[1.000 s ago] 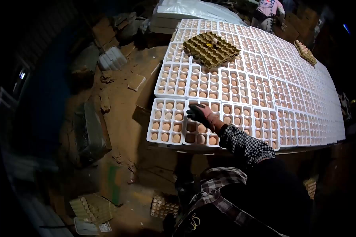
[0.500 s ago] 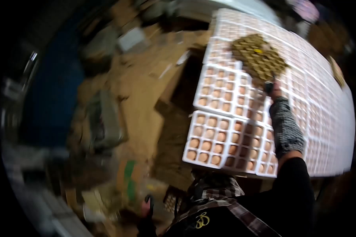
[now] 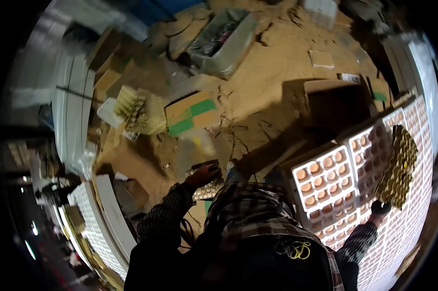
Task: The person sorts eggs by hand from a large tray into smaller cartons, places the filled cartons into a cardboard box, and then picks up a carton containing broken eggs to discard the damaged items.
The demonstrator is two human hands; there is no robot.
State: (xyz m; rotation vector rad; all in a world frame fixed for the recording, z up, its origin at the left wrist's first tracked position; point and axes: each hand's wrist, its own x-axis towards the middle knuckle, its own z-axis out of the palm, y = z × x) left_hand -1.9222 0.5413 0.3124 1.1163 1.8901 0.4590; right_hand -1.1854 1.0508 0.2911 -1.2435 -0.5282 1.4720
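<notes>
My right hand (image 3: 380, 209), in a dark glove, is closed on the lower edge of a brown pulp egg tray (image 3: 399, 162). That tray is tilted up over white egg trays (image 3: 325, 180) filled with brown eggs and throws a shadow on them. On my other side, my left hand (image 3: 203, 176) reaches down with fingers stretched over a dark-edged carton of pale eggs (image 3: 208, 188) near my legs. The hand overlaps the carton's top.
An open cardboard box (image 3: 333, 104) stands beside the egg table. Cardboard with green tape (image 3: 192, 114) and stacked pulp trays (image 3: 129, 104) lie on the floor. Farther back is a grey lined bin (image 3: 223, 46). More white trays (image 3: 90, 213) are at left.
My view has swung left and down. The pulp tray in my right hand is now tilted more upright, and my left hand has come over the carton of pale eggs.
</notes>
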